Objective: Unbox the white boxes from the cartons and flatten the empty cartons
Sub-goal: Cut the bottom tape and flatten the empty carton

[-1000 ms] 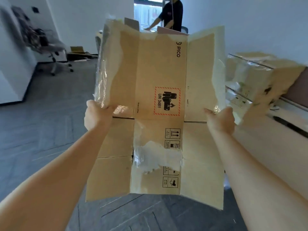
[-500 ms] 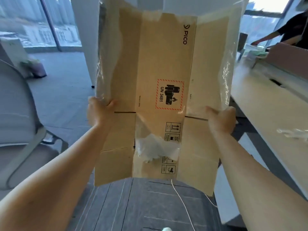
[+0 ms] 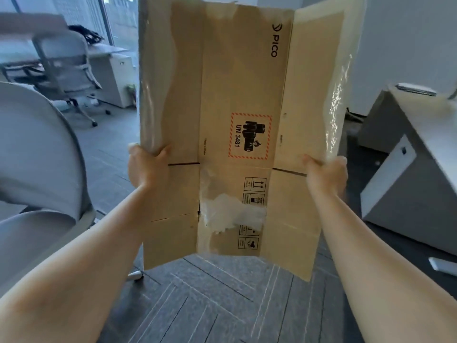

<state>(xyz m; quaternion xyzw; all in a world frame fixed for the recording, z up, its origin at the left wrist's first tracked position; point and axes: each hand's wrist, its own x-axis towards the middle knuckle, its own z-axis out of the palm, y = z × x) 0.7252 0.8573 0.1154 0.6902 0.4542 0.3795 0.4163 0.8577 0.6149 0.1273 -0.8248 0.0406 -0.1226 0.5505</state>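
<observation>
Left hand [image 3: 148, 167] and right hand [image 3: 326, 174] each grip a side edge of the flattened carton [image 3: 242, 134], held upright in front; fingers hidden behind it. Carton top cut off. Blurred office chair [image 3: 66, 70] beyond, left.

Views: 1, head-worn
Facing: forward and down, over both forearms
Range: close to the held carton [image 3: 244, 95]

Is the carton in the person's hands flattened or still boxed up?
Flattened. The carton hangs as one flat sheet, flaps spread out, gripped at its side edges by the left hand and right hand.
</observation>
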